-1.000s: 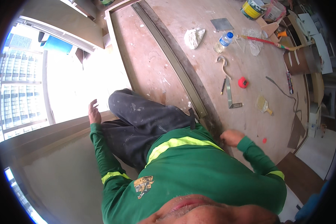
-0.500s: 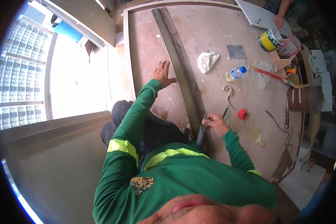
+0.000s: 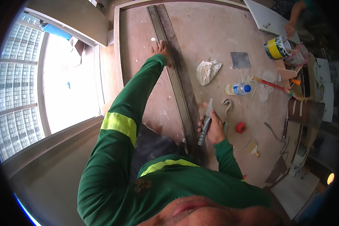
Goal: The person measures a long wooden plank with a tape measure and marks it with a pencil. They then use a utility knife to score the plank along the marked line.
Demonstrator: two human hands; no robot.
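Note:
A long brown bar lies lengthwise on a large pinkish-brown panel, with a dark band along its right side. My left hand reaches out to its far part, fingers spread, the thumb side at the bar's left edge. Close to my body, right of the bar, my right hand is closed around a grey-handled knife, its pale blade pointing away from me. Just beyond that hand lie a curved hook-like tool and a round red object.
Farther right on the panel are a crumpled white cloth, a dark square sheet, a water bottle, a red stick and a brush. A paint can stands near another person's hand. Bright window at left.
My left hand has moved farther away along the bar, up to its edge. My right hand has turned and lifted the knife, so its blade now points away from me.

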